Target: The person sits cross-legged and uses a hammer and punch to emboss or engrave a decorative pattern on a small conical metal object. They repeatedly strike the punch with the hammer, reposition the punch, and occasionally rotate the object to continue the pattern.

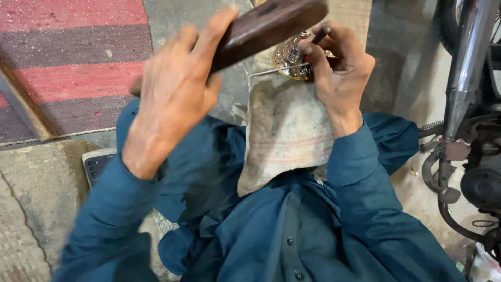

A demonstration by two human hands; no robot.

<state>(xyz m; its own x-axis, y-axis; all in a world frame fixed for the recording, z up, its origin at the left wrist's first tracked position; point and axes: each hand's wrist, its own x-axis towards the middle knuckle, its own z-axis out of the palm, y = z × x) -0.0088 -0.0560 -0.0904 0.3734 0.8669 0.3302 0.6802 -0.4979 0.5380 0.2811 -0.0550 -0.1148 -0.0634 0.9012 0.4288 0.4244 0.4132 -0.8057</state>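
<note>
One shiny embossed metal piece sits at the top edge of a single dirty cloth pad that lies over the person's lap. The right hand is closed around that piece from the right, and its fingers pinch one thin dark punch whose tip meets the metal. The left hand is up and to the left of the metal piece, fingers wrapped tight round one dark wooden mallet, whose head hangs just above the piece; whether it touches the piece cannot be told. Both arms wear teal sleeves. Left of the cloth pad, one dark phone lies on the ground beside one red-and-purple striped mat. Well to the right of the pad stands one motorcycle with a chrome exhaust pipe
</note>
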